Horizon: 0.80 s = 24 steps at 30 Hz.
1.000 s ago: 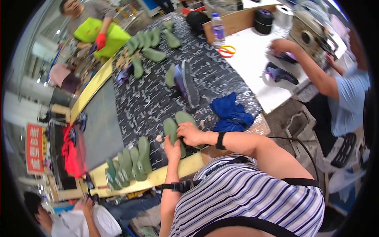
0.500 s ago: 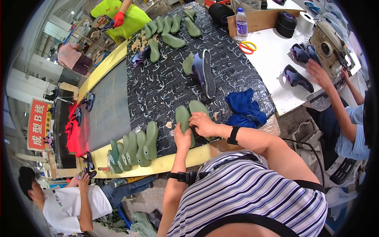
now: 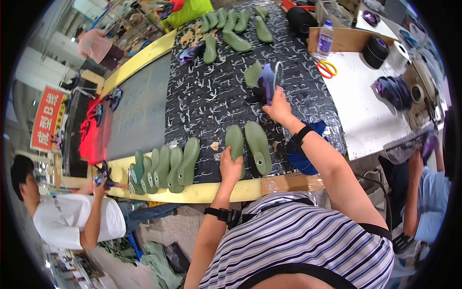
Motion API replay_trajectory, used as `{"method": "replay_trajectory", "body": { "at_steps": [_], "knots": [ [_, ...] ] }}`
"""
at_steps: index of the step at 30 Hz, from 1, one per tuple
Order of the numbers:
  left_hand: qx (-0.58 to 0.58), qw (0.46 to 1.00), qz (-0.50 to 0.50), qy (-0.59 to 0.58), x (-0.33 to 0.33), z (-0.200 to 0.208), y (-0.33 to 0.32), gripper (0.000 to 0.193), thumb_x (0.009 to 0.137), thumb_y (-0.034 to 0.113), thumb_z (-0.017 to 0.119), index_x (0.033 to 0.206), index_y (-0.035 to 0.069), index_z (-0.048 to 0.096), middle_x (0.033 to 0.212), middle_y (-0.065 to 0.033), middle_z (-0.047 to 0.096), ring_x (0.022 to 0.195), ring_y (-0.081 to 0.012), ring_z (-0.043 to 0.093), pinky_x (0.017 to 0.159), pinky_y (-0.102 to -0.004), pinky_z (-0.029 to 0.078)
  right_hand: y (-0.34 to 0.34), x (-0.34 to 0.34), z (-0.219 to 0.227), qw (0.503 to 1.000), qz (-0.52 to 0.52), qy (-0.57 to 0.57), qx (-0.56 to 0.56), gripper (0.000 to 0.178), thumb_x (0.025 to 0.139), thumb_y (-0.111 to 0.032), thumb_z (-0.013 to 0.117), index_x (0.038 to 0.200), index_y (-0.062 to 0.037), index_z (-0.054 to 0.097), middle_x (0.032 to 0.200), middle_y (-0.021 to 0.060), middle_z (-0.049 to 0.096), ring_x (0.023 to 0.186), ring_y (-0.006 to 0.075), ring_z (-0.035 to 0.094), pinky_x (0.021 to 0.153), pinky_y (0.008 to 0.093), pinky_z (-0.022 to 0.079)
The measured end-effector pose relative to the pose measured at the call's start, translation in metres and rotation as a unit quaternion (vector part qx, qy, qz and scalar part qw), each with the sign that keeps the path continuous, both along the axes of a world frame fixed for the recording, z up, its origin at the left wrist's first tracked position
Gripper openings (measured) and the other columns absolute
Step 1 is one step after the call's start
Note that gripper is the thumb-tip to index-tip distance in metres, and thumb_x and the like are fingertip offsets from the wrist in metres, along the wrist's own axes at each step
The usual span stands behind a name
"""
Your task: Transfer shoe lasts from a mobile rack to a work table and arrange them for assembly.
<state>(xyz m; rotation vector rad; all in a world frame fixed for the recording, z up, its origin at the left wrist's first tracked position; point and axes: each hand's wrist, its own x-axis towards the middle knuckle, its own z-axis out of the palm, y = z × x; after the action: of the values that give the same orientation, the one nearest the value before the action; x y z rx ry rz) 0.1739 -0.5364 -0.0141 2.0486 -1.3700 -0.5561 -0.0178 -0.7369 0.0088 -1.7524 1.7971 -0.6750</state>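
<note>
My left hand [image 3: 231, 165] is closed around the lower end of a green shoe last [image 3: 234, 138] at the table's near edge. Just right of it, a second green last [image 3: 258, 147] lies untouched, a round hole showing at its heel end. Farther out, my right hand [image 3: 280, 110] grips the near end of a purple-blue shoe [image 3: 269, 79], its sole turned edge-on to the right. Against the shoe's left side is another green last [image 3: 252, 75]; whether it sits partly inside the shoe I cannot tell.
Several green lasts [image 3: 191, 161] line the near left edge, and more [image 3: 237, 41] stand at the far side. A blue cloth [image 3: 303, 159] lies under my right forearm. Scissors [image 3: 327, 69], a bottle [image 3: 325, 37] and a sewing machine [image 3: 421, 91] are right. Co-workers stand left and right.
My right hand has left the right-hand last and reached forward to the shoe, whose sole has turned more edge-on. My left hand stays at its last. The whole view has shifted somewhat.
</note>
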Motion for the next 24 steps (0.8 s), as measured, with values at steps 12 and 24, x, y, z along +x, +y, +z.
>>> {"method": "replay_trajectory", "body": {
  "at_steps": [12,24],
  "knots": [
    [-0.011,1.0,0.026,0.004,0.01,0.003,0.001,0.055,0.075,0.019,0.066,0.124,0.001,0.049,0.119,-0.019,0.051,0.111,-0.038,0.052,0.093,-0.0429,0.044,-0.034,-0.055,-0.004,0.86,0.08,-0.465,0.194,0.043,0.069,0.008,0.062,0.111,0.0032,0.058,0.098,0.0108,0.067,0.082,0.0216,0.066,0.076,0.0334,0.054],
    [0.009,0.999,0.028,0.046,0.017,0.008,0.004,0.061,0.073,0.018,0.069,0.127,0.002,0.046,0.125,-0.0183,0.045,0.117,-0.039,0.047,0.097,-0.0446,0.041,-0.021,0.139,0.014,0.7,0.204,-0.564,0.388,0.049,0.077,0.0,0.065,0.123,0.006,0.051,0.113,0.0148,0.064,0.099,0.025,0.066,0.092,0.0369,0.052]
  ]
}}
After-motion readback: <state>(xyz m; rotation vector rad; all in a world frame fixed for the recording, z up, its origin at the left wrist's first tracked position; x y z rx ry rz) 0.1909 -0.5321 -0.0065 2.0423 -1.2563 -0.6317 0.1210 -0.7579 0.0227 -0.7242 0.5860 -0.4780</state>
